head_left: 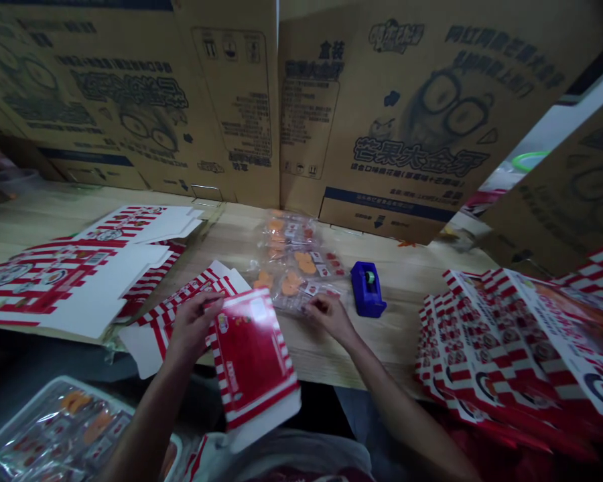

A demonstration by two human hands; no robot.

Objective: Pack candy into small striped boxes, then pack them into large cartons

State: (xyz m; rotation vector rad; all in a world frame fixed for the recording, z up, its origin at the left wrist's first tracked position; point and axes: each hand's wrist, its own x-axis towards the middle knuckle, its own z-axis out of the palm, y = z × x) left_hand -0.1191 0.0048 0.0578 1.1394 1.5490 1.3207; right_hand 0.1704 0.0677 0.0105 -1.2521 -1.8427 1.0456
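My left hand (191, 327) is closed on the upper left edge of a red-and-white striped carton (254, 358), which tilts out over the table's front edge, its pale flap pointing down toward me. My right hand (334, 318) has its fingers pinched at the near edge of several clear plastic packets (294, 258) with orange pieces and small printed sachets inside. Beside that hand, to the right, stands a blue tape dispenser (366, 289). Under and behind my left hand lie a few more flat striped cartons (155, 328).
Flat striped card sheets (85, 288) lie at the left. A white tub (63, 380) of similar packets stands low at the front left. Rows of made-up striped boxes (502, 341) fill the right. Large brown cardboard boxes (301, 120) wall off the table's back.
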